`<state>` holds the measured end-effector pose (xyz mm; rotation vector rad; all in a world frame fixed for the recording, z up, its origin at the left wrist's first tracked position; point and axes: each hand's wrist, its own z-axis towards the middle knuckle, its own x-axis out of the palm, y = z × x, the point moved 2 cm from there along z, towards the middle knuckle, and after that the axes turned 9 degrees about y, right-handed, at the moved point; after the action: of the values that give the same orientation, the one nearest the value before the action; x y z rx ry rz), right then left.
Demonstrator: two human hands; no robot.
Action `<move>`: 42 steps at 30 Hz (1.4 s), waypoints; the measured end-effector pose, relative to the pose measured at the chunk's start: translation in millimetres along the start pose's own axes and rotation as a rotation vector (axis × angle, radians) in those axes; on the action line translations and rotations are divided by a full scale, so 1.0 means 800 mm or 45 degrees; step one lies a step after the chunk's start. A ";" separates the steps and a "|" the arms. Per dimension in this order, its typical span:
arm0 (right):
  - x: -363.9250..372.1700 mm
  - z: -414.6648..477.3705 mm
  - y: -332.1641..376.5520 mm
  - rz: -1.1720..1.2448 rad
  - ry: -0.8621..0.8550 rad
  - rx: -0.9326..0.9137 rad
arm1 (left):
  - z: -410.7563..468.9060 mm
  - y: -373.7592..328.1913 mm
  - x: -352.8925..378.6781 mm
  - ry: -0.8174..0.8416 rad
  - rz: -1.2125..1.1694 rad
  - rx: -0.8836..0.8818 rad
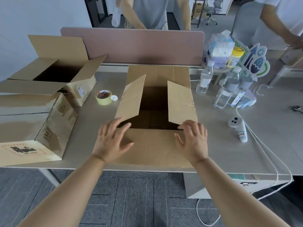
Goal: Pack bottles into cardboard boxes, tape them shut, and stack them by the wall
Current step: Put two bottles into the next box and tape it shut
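Observation:
An open cardboard box [152, 148] stands on the desk in front of me, its inside dark and with no bottles showing. Its near flap lies flat toward me. My left hand [112, 141] rests on that flap's left part with fingers spread, fingertips at the left side flap's corner. My right hand [193, 140] lies spread on the flap's right part, fingertips at the right side flap. Several clear water bottles [205, 79] stand at the right of the box. A roll of tape [103, 97] lies left of it.
Two more cardboard boxes sit at the left, one open [54, 71], one closed [32, 126]. A white controller [238, 130] and cables lie at the right. A pink divider [131, 45] backs the desk; two people stand behind it. Wipes packs and a yellow-lidded canister [236, 57] sit on a small stand.

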<state>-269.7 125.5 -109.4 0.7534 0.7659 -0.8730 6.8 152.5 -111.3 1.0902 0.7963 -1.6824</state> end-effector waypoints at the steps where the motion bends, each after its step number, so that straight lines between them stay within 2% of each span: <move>1: 0.002 0.005 0.013 0.015 0.049 -0.117 | 0.007 -0.012 -0.003 0.006 0.014 0.127; 4: 0.012 0.012 0.040 0.166 0.308 -0.256 | 0.028 -0.044 -0.002 0.188 0.005 0.356; 7: 0.019 0.015 0.048 0.193 0.422 -0.164 | 0.038 -0.061 0.009 0.526 -0.008 0.306; 10: 0.019 0.023 0.043 0.116 0.660 -0.030 | 0.040 -0.066 0.016 0.714 -0.011 0.219; 12: 0.014 0.027 0.035 0.009 0.726 0.051 | 0.041 -0.059 0.015 0.712 0.121 0.158; 14: 0.006 0.029 0.028 -0.083 0.693 0.157 | 0.044 -0.049 0.011 0.657 0.260 0.059; 17: -0.002 0.035 0.015 -0.178 0.643 0.305 | 0.049 -0.030 0.004 0.611 0.299 -0.066; 20: -0.002 0.040 -0.003 -0.284 0.728 0.453 | 0.057 -0.007 -0.006 0.701 0.299 -0.349; 24: 0.001 0.039 -0.023 -0.235 0.794 0.632 | 0.057 0.027 0.004 0.820 0.073 -0.743; 27: 0.006 0.037 -0.033 -0.130 0.804 0.779 | 0.054 0.039 0.023 0.776 -0.192 -0.877; 32: 0.018 0.035 -0.039 0.041 0.795 0.901 | 0.060 0.034 0.031 0.663 -0.489 -0.990; 42: 0.025 0.037 -0.041 -0.023 0.593 0.824 | 0.052 0.023 0.030 0.374 -0.339 -0.879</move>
<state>-282.0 79.5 -119.0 1.5622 0.9034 -0.9853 8.1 101.5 -117.7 0.7608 1.6231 -1.2905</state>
